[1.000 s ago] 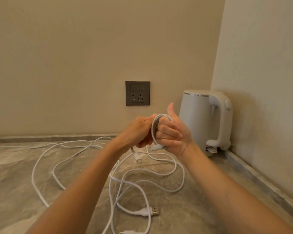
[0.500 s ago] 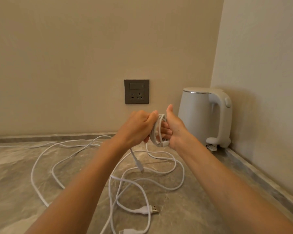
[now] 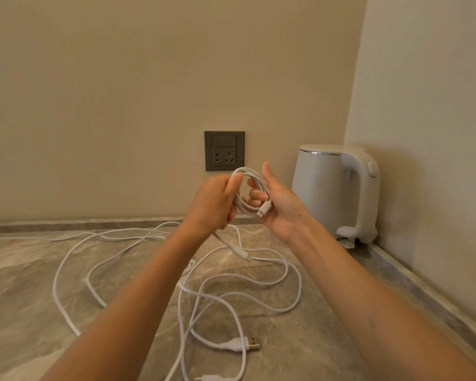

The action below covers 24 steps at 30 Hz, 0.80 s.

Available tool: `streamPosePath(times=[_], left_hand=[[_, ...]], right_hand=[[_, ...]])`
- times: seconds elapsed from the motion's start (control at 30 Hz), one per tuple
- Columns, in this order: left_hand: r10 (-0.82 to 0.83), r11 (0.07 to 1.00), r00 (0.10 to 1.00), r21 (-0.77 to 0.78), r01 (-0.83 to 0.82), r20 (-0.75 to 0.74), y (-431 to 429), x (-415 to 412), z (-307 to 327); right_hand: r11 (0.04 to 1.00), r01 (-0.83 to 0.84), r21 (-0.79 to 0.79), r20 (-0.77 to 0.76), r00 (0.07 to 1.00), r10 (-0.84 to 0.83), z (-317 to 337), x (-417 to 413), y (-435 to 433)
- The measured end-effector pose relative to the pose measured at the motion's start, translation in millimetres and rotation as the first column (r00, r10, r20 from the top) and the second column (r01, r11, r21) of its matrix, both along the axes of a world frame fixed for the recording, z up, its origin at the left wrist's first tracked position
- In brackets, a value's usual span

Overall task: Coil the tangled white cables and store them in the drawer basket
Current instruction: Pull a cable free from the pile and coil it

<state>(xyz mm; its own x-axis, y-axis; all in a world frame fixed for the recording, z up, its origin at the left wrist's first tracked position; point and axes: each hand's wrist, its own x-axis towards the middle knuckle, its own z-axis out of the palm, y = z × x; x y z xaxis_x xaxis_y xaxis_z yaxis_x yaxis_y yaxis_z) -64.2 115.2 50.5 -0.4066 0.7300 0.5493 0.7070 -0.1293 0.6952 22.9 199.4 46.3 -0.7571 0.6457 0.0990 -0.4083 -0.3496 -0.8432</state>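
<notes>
While the coil (image 3: 252, 173) sits in mid-frame between both hands, the step in hand looks to be finishing this first bundle; it should go best with every loop kept the same size and the free plug (image 3: 264, 209) trapped under a last turn, so nothing springs apart (cord like this tends to unwind). The left hand (image 3: 216, 207) is closed on the coil's left side, thumb pressed over the strands; the right hand (image 3: 282, 213) has its thumb lifted clear and palm showing, yet its fingers (image 3: 254, 194) are bent through the loops, so the bundle hangs on them. Loose cables (image 3: 231, 298) sprawl over the counter (image 3: 25, 298) in the lower half of the frame; the drawer basket is not in view.
</notes>
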Motion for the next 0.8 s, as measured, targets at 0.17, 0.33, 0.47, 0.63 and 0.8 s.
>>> streamPosePath(times=[0.17,0.33,0.47,0.63,0.8], left_hand=[[0.028,0.994,0.988,0.098,-0.044,0.152,2.0,-4.0,3.7],[0.055,0.993,0.974,0.089,-0.076,0.22,3.1,-8.5,-0.4],[-0.026,0.998,0.953,0.059,0.008,0.303,2.8,-8.6,-1.6],[0.201,0.969,0.978,0.133,-0.207,0.058,-2.6,-20.5,3.0],[0.291,0.928,0.955,0.257,-0.268,-0.055,-4.8,-19.1,6.9]], right_hand=[[0.988,0.055,0.142,-0.052,0.997,-0.048,-3.3,-4.9,-3.6],[0.996,-0.035,0.088,-0.079,0.996,0.042,-2.5,-3.8,-4.6],[0.995,-0.067,0.072,-0.074,0.995,0.072,-1.0,1.4,0.6],[0.881,0.036,0.472,0.118,0.988,-0.103,1.0,6.7,3.4],[0.673,0.141,0.726,0.21,0.887,-0.412,-0.9,2.4,1.6]])
